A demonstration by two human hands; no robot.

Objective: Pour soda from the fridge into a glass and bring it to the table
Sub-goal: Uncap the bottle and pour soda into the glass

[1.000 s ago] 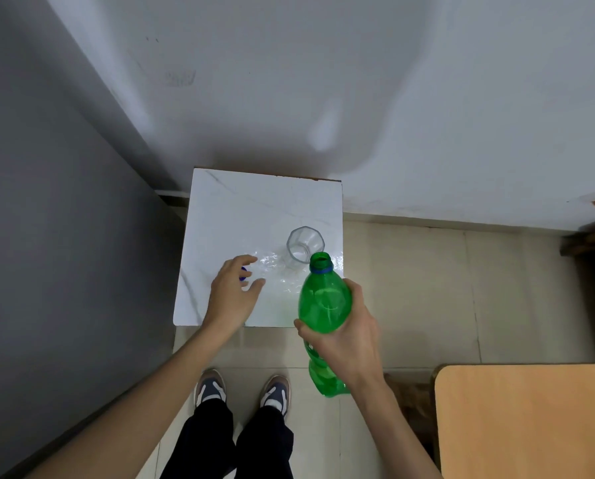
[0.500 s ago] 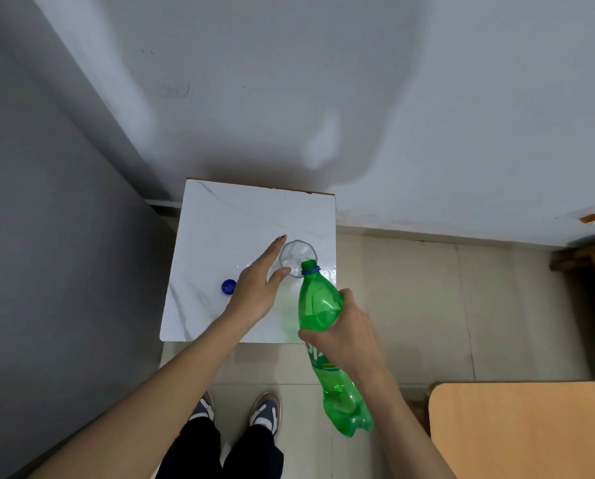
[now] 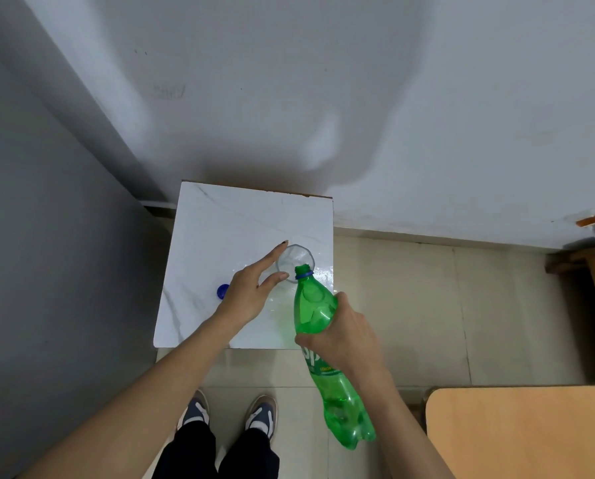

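Observation:
A clear faceted glass stands near the right edge of a small white marble-patterned tabletop. My left hand cups its left side, forefinger and thumb touching it, fingers spread. My right hand grips a green soda bottle around its middle. The uncapped bottle is tilted, its mouth at the glass's near rim. No stream of soda is visible. The blue cap lies on the tabletop left of my left hand.
A grey wall runs down the left side and a white wall stands behind the tabletop. A light wooden table fills the lower right corner. Dark wooden furniture sits at the right edge. My shoes stand on the tiled floor.
My left hand set the blue cap down and went right to the glass. My right hand tipped the bottle forward until its mouth reached the glass's rim.

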